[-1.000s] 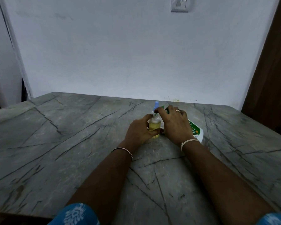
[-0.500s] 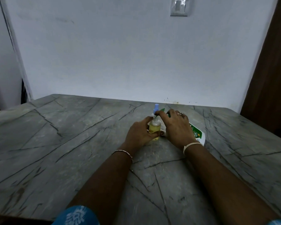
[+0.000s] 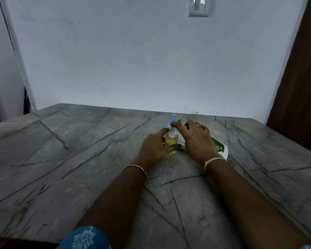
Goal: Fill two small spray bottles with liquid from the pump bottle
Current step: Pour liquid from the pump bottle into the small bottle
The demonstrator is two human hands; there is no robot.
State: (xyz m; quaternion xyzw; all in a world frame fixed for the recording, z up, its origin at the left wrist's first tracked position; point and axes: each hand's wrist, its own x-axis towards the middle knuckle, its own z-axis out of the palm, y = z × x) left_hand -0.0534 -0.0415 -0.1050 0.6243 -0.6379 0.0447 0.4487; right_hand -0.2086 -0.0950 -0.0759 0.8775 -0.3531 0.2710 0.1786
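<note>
Capping step, by the look of it: left hand (image 3: 156,146) wraps the yellow-filled spray bottle (image 3: 171,140), upright on the table (image 3: 79,150). Right hand (image 3: 196,139) touches the neck of the blue sprayer (image 3: 173,118) with its index finger; the thumb is hidden, so a pinch cannot be told. Pump bottle (image 3: 220,148) sits just behind it. The next move calls for twisting the sprayer tight with the bottle steadied.

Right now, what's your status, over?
Left hand grips spray bottle, upright on table. Right fingers on its blue cap, pinch unclear. Pump bottle behind right hand.

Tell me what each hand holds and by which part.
Left hand grips the small spray bottle round its body. Right hand touches its neck under the blue spray head; a pinch cannot be told.
</note>
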